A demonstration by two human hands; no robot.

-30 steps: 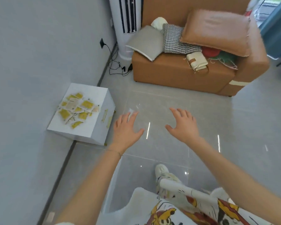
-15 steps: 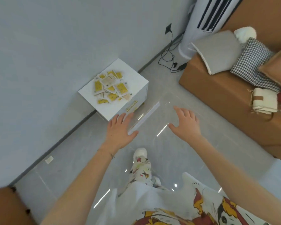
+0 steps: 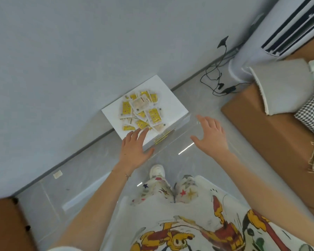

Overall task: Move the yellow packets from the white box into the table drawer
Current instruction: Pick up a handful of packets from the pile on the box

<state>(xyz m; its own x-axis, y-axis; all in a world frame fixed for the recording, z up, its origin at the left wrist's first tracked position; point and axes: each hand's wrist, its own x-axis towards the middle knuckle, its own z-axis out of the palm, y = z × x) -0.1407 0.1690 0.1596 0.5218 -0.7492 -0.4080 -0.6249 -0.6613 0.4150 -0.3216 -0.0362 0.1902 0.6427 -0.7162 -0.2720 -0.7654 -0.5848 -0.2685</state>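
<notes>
Hovering at frame centre in the head view, the left hand [image 3: 135,153] had straight, spread fingers, with the tips over the near edge of the white box [image 3: 172,104], and held nothing. The right hand [image 3: 213,137], centre right, was equally splayed and empty. The yellow packets [image 3: 143,113] lay heaped on the box, upper centre. Step in hand was judged as approach, with 0 packets taken. The next move probably called for pinching 1 packet or a bunch; the drawer could not be located.
</notes>
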